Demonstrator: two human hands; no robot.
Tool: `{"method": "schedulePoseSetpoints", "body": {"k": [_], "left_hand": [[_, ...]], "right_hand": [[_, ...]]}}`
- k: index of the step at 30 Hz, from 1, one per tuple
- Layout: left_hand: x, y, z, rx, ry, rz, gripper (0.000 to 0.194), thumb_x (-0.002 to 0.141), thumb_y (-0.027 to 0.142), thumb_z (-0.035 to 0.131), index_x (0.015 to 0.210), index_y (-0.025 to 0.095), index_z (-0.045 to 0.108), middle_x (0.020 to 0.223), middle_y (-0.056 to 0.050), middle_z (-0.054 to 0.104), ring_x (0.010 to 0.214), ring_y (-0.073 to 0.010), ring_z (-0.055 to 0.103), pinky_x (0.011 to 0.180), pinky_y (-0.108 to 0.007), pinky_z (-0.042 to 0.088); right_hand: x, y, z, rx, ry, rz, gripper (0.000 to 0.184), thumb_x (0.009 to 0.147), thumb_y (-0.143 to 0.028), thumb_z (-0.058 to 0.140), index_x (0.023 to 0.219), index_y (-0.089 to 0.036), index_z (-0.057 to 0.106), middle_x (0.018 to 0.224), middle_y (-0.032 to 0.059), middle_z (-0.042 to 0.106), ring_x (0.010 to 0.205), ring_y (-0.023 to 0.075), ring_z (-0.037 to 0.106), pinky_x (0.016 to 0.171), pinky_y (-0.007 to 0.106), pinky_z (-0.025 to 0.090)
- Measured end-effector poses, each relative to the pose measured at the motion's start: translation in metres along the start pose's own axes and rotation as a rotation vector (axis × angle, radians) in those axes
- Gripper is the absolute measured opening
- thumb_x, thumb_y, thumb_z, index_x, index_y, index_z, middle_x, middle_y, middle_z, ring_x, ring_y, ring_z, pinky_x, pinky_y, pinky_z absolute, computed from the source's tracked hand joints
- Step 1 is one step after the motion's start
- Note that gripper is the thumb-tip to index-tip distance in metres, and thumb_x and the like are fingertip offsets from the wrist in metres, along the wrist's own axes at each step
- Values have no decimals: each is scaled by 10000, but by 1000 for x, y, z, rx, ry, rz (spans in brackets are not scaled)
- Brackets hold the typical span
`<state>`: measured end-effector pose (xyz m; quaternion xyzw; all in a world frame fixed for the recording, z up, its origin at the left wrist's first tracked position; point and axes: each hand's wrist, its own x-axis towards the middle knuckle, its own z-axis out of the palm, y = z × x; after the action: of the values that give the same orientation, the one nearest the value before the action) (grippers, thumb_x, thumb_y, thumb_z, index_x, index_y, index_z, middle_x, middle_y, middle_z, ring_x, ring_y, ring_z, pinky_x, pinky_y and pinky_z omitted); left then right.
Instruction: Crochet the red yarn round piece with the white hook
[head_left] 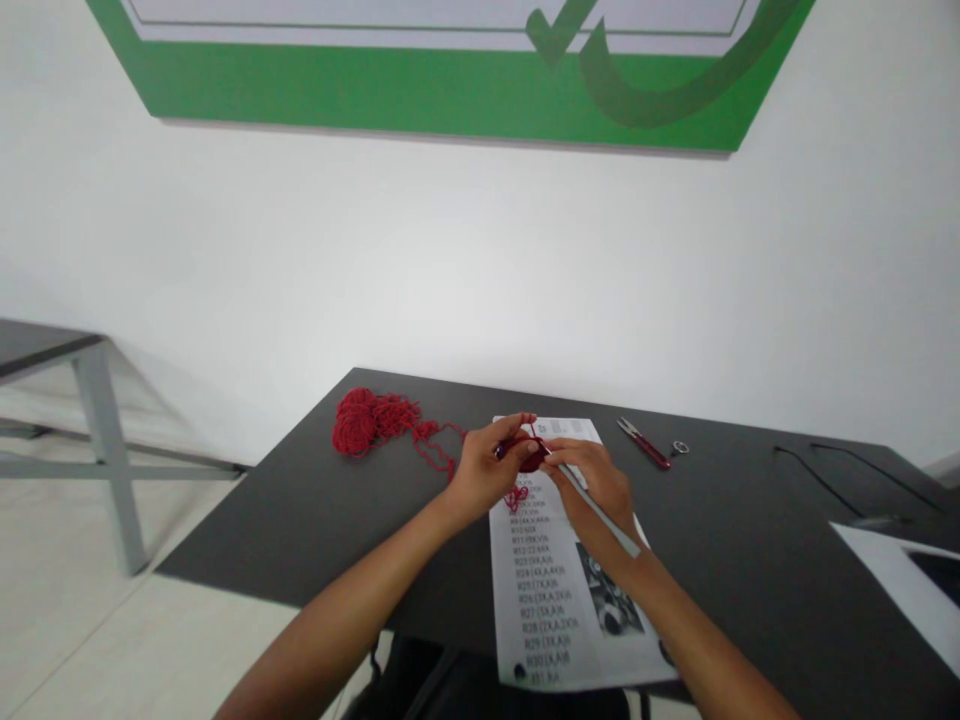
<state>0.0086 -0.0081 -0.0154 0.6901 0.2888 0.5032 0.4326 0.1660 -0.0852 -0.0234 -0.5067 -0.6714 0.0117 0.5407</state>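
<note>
My left hand (487,462) pinches a small dark red crocheted piece (531,456), with red yarn running over its fingers. My right hand (592,482) grips a light grey crochet hook (600,512) whose tip meets that piece. Both hands hover over a printed pattern sheet (555,590) lying on the black table (750,560). A strand of yarn leads left from my left hand to a loose red yarn ball (358,422) on the table.
Small red-handled snips (645,444) and a little metal ring (679,448) lie to the right of the sheet. A black cable (817,474) and a white-edged device (907,570) sit at the far right. A grey table (82,380) stands at the left.
</note>
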Motion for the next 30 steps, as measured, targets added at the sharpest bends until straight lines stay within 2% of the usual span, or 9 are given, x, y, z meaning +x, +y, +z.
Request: {"method": "schedulePoseSetpoints", "body": {"k": [5, 12, 17, 20, 22, 25, 27, 30], "left_hand": [[7, -4, -7, 116, 11, 134, 263, 850, 229, 693, 1096, 148, 740, 807, -39, 751, 685, -138, 680, 662, -247, 570], [8, -10, -8, 241, 28, 268, 184, 862, 177, 675, 1025, 199, 756, 859, -51, 734, 798, -165, 682, 747, -281, 554], [11, -12, -12, 283, 0, 231, 159, 858, 163, 665, 988, 198, 749, 865, -45, 719, 796, -161, 671, 739, -281, 533], [14, -11, -15, 238, -18, 233, 115, 829, 163, 691, 925, 191, 749, 872, -49, 719, 830, -168, 670, 777, -295, 530], [14, -10, -13, 101, -25, 137, 185, 794, 175, 725, 978, 183, 730, 868, -44, 723, 809, -167, 677, 758, -292, 537], [10, -10, -5, -139, -37, -49, 278, 749, 202, 755, 1015, 168, 683, 833, -30, 728, 762, -164, 688, 707, -280, 543], [6, -9, 1, -162, -21, -70, 226, 744, 202, 749, 955, 165, 674, 856, -35, 740, 796, -166, 697, 734, -278, 544], [-1, -8, 6, -122, -12, -25, 384, 781, 210, 729, 1156, 190, 649, 832, -20, 759, 787, -167, 711, 740, -283, 545]], "right_hand": [[-1, -5, 0, 6, -80, 27, 152, 990, -378, 581, 980, -277, 694, 1208, 38, 740, 1134, 247, 667, 1025, 480, 518], [-9, -2, 7, 57, -100, 205, 366, 988, -481, 540, 1271, -289, 672, 1239, 72, 731, 1291, 300, 611, 1077, 522, 500], [-9, -5, 5, 276, -108, 375, 326, 961, -522, 583, 1141, -276, 699, 1290, 72, 722, 1367, 316, 559, 1113, 550, 457], [-2, -6, 1, 456, -103, 465, 326, 934, -537, 623, 1034, -239, 708, 1206, 94, 755, 1174, 303, 683, 1008, 504, 533], [3, -4, 1, 639, -107, 513, 333, 930, -537, 628, 964, -215, 707, 1078, 99, 783, 962, 269, 740, 901, 469, 580], [9, -1, 5, 869, -52, 525, 332, 894, -542, 675, 849, -213, 681, 956, 70, 784, 923, 240, 736, 920, 457, 583], [9, 2, 8, 921, -19, 529, 333, 851, -538, 729, 813, -212, 669, 914, 58, 772, 896, 226, 729, 889, 431, 594], [5, 7, 10, 847, -12, 528, 325, 855, -530, 730, 867, -208, 682, 903, 57, 751, 862, 206, 709, 792, 368, 598]]}}
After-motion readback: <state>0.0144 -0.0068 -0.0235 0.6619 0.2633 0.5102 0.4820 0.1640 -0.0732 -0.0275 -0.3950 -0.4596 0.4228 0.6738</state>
